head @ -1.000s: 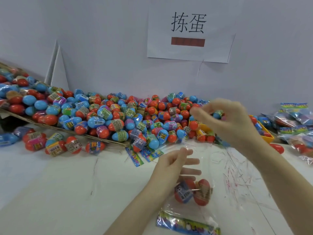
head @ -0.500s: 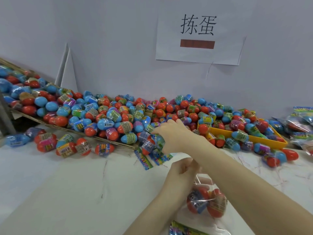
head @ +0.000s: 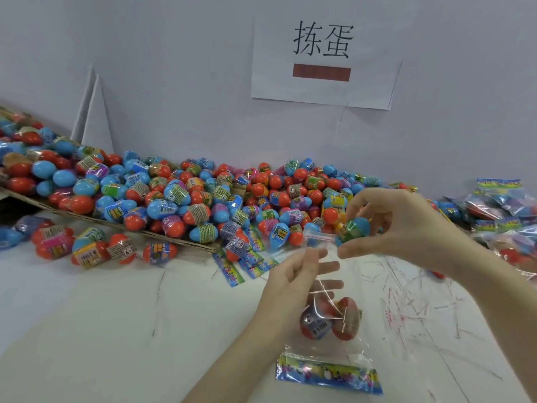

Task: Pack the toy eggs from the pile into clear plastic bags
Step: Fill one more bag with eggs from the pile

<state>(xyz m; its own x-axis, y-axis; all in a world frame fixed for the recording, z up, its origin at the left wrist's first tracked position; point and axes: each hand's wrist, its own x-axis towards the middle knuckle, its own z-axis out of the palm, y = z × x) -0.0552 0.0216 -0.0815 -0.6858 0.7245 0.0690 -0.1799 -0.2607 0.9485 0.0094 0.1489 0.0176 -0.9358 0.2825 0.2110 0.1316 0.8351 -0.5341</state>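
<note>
A person's left hand (head: 302, 274) reaches in from the lower edge of a white table (head: 87, 330), its fingers loosely curled and pinching the open mouth of a clear plastic bag (head: 334, 324). The bag hangs below that hand, near the table's front edge, and has two toy eggs (head: 328, 321) with red shells lying side by side in it; a colourful printed strip runs along its bottom. Just to the right and a little higher, the right hand (head: 401, 228) grips a blue egg (head: 353, 229) with a bright label, fingertips curled round it above the bag's mouth. Along the table's far edge, against a pale wall (head: 174, 68), a large pile of eggs (head: 174, 199), red and blue, spreads from the left corner to the middle, partly resting on a flat sheet of cardboard (head: 130, 228). A few eggs lie loose on the table in front of the cardboard at the left. A paper sign (head: 322, 59) with two black characters and a red bar hangs on the wall. At the far right edge lie filled bags (head: 499, 207). The table's right side is marked with thin pen scribbles.
</note>
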